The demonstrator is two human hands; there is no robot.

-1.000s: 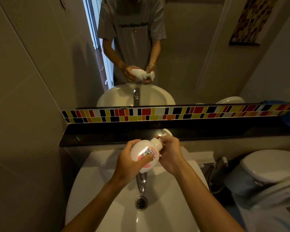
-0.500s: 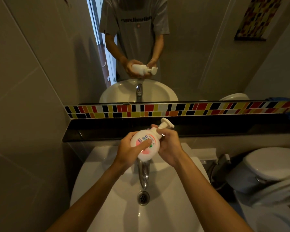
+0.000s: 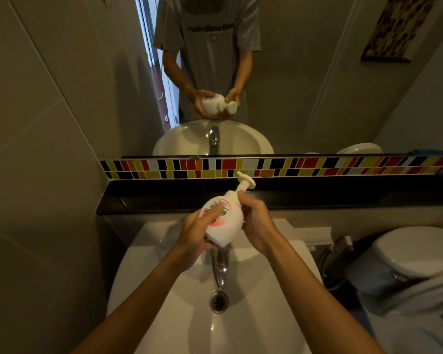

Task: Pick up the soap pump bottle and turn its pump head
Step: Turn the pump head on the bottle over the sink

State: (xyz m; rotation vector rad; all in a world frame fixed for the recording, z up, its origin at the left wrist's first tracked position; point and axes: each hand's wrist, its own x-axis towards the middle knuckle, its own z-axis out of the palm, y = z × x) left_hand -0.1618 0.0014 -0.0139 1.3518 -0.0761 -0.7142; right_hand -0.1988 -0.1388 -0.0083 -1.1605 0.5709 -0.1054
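Pump head (image 3: 245,180) now higher, uncovered.

Dim, warm light; glare spots on the sink (image 3: 241,335); wide-angle bending at edges, corners soft

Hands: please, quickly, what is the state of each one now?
Left hand: closed around the soap pump bottle.
Right hand: closed on the bottle's neck, below the pump head.

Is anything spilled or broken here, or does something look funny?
Nothing looks spilled or broken. The only crooked thing is the soap bottle: it is tilted, held in the air over the sink by the left hand and right hand, with its pump head pointing up toward the colourful tiles.
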